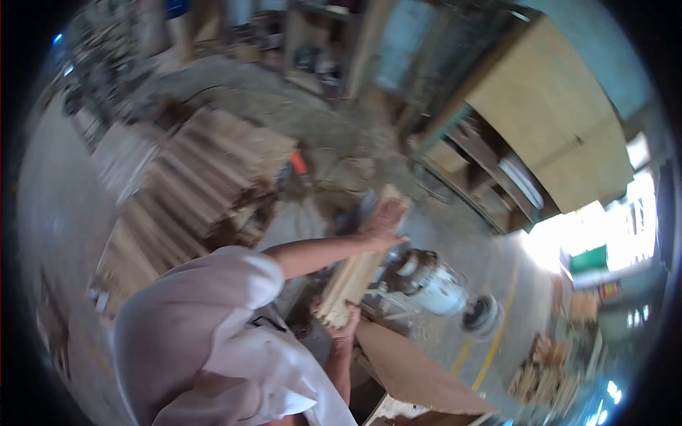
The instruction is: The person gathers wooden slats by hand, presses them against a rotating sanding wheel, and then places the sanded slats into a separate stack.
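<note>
A short bundle of pale wooden strips (357, 278) is held at a slant between my two hands. My left hand (383, 221) lies across the upper end of the bundle, its thumb out to the side and its fingertips blurred. Around the lower end, my right hand (344, 323) grips the wood from beneath, close to the uneven strip ends. Just right of the bundle is a light-coloured machine with a motor (439, 287). Below my right hand, a brown panel (419, 369) slopes to the right.
A large stack of wooden strips (192, 184) stands at left, with an orange object (298, 162) near its corner. At upper right is a wooden cabinet (554, 106) with open shelves. More wood pieces (545, 376) lie at lower right. Part of a person (179, 32) shows at top left.
</note>
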The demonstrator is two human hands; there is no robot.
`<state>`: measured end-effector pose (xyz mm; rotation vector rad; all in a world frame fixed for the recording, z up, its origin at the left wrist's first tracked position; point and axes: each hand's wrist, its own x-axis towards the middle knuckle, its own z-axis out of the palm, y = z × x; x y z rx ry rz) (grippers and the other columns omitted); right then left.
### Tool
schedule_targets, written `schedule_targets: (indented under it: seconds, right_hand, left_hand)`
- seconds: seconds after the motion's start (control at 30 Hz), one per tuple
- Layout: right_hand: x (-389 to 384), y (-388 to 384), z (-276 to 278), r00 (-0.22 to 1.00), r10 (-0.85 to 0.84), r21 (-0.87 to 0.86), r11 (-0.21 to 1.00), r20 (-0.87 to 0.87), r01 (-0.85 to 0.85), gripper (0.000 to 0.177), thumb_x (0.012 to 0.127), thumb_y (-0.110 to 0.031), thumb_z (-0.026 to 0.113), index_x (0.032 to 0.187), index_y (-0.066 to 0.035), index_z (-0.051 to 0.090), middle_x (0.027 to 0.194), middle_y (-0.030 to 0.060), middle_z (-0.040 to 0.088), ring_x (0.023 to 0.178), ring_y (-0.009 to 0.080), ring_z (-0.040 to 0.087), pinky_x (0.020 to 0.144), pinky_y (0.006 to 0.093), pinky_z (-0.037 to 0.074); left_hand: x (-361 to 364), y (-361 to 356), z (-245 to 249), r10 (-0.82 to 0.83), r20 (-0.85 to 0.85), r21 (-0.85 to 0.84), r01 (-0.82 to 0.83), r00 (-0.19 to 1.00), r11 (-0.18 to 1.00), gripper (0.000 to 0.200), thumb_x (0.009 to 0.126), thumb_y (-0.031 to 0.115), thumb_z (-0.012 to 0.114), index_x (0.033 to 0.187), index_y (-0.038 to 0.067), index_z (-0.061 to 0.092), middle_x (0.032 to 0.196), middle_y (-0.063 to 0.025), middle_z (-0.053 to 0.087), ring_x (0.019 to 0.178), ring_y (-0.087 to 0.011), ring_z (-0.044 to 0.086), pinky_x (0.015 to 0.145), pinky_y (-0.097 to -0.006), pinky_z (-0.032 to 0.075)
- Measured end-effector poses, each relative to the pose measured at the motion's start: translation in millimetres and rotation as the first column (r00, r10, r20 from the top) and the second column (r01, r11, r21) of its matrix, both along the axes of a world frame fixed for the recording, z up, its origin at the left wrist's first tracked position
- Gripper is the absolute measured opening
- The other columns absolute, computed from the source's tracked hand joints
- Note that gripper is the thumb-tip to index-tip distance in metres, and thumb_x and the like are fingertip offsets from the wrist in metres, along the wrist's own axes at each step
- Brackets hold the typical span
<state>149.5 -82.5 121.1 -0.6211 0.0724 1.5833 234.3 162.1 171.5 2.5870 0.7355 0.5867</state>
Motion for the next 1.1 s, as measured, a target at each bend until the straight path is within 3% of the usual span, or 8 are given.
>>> schedule_targets:
  seconds: [0.13, 0.3, 0.5, 0.6, 0.67, 0.73, 0.77, 1.1]
  right_hand:
    - [15.9, 1.5, -1.0, 0.984, 0.129, 0.028, 0.991, 0.126, -0.133, 0.073, 0.077, -0.044, 0.066, 0.132, 0.001, 0.047, 0.113, 0.0196, 0.06, 0.101, 0.0355, 0.062, 0.081, 0.0486, 0.053]
    - [-5.3, -43.1, -11.9, 0.901, 0.088, -0.275, 0.961, 0.424, 0.035, 0.063, 0.081, -0.037, 0.066, 0.132, -0.003, 0.049, 0.117, 0.0122, 0.06, 0.106, 0.0268, 0.062, 0.084, 0.0415, 0.054]
    - [-43.6, -96.3, -3.3, 0.908, -0.008, -0.248, 0.961, 0.418, 0.123, 0.071, 0.08, -0.037, 0.068, 0.135, 0.002, 0.046, 0.117, 0.0137, 0.061, 0.101, 0.0276, 0.065, 0.085, 0.04, 0.055]
    - [-35.7, -99.1, -33.2, 0.991, 0.129, 0.02, 0.991, 0.044, -0.13, 0.065, 0.084, -0.034, 0.058, 0.136, 0.004, 0.048, 0.119, 0.0195, 0.064, 0.1, 0.0301, 0.067, 0.092, 0.0409, 0.054]
    - [-25.7, -57.9, -9.5, 0.973, 0.071, 0.205, 0.978, -0.22, -0.025, 0.071, 0.085, -0.035, 0.056, 0.14, 0.007, 0.041, 0.121, 0.0245, 0.062, 0.102, 0.0361, 0.066, 0.09, 0.0443, 0.053]
    - [-11.5, -23.1, -22.1, 0.997, -0.035, 0.276, 0.961, 0.066, 0.016, 0.077, 0.085, -0.046, 0.052, 0.142, 0.005, 0.039, 0.114, 0.0256, 0.061, 0.095, 0.0361, 0.064, 0.081, 0.0438, 0.053]
    - [-2.4, -2.0, 10.9, 0.971, 0.019, 0.312, 0.948, -0.238, 0.058, 0.075, 0.086, -0.044, 0.054, 0.141, 0.006, 0.04, 0.112, 0.0259, 0.062, 0.092, 0.0375, 0.064, 0.079, 0.043, 0.053]
    - [25.4, 11.3, 5.4, 0.907, 0.076, -0.153, 0.988, 0.414, -0.013, 0.061, 0.084, -0.041, 0.064, 0.128, 0.0, 0.054, 0.105, 0.0153, 0.067, 0.089, 0.0259, 0.068, 0.08, 0.0386, 0.056]
  left_hand:
    - [-11.3, -8.3, -3.4, 0.037, -0.124, 0.054, -0.03, 0.992, 0.998, 0.085, 0.093, 0.056, 0.049, 0.148, -0.007, 0.03, 0.157, -0.0248, 0.023, 0.148, -0.0401, 0.008, 0.12, -0.0527, 0.001]
    - [-43.8, -36.9, -3.1, 0.033, -0.032, 0.101, -0.03, 0.999, 0.994, 0.083, 0.094, 0.054, 0.049, 0.148, -0.006, 0.029, 0.158, -0.0247, 0.017, 0.149, -0.04, 0.004, 0.12, -0.0525, 0.0]
    - [-83.2, -85.3, 7.6, -0.037, -0.07, 0.017, 0.039, 0.997, 0.999, 0.085, 0.092, 0.052, 0.052, 0.148, -0.007, 0.027, 0.158, -0.0258, 0.017, 0.149, -0.0409, 0.005, 0.12, -0.055, 0.003]
    - [-70.5, -85.8, 12.3, -0.066, -0.122, 0.066, 0.075, 0.99, 0.995, 0.087, 0.093, 0.053, 0.052, 0.148, -0.008, 0.025, 0.155, -0.0293, 0.021, 0.147, -0.0439, 0.01, 0.119, -0.0572, 0.005]
    - [-46.9, -64.2, 10.1, -0.055, -0.175, 0.217, 0.093, 0.983, 0.972, 0.085, 0.096, 0.054, 0.045, 0.149, -0.008, 0.024, 0.156, -0.0285, 0.02, 0.148, -0.0423, 0.009, 0.12, -0.0552, 0.004]
    - [-21.3, -39.8, 13.9, -0.054, -0.189, 0.169, 0.086, 0.981, 0.982, 0.084, 0.097, 0.055, 0.043, 0.15, -0.006, 0.022, 0.158, -0.0252, 0.02, 0.149, -0.039, 0.009, 0.12, -0.0544, 0.004]
    - [-9.8, -25.0, 15.1, -0.058, -0.229, 0.159, 0.096, 0.972, 0.983, 0.083, 0.097, 0.055, 0.042, 0.151, -0.005, 0.022, 0.158, -0.0247, 0.018, 0.149, -0.0385, 0.01, 0.12, -0.0545, 0.003]
    - [-21.1, -7.2, -0.9, -0.058, -0.196, 0.152, 0.089, 0.979, 0.984, 0.077, 0.097, 0.047, 0.045, 0.15, -0.004, 0.024, 0.159, -0.0242, 0.015, 0.149, -0.0405, 0.005, 0.118, -0.0582, 0.0]
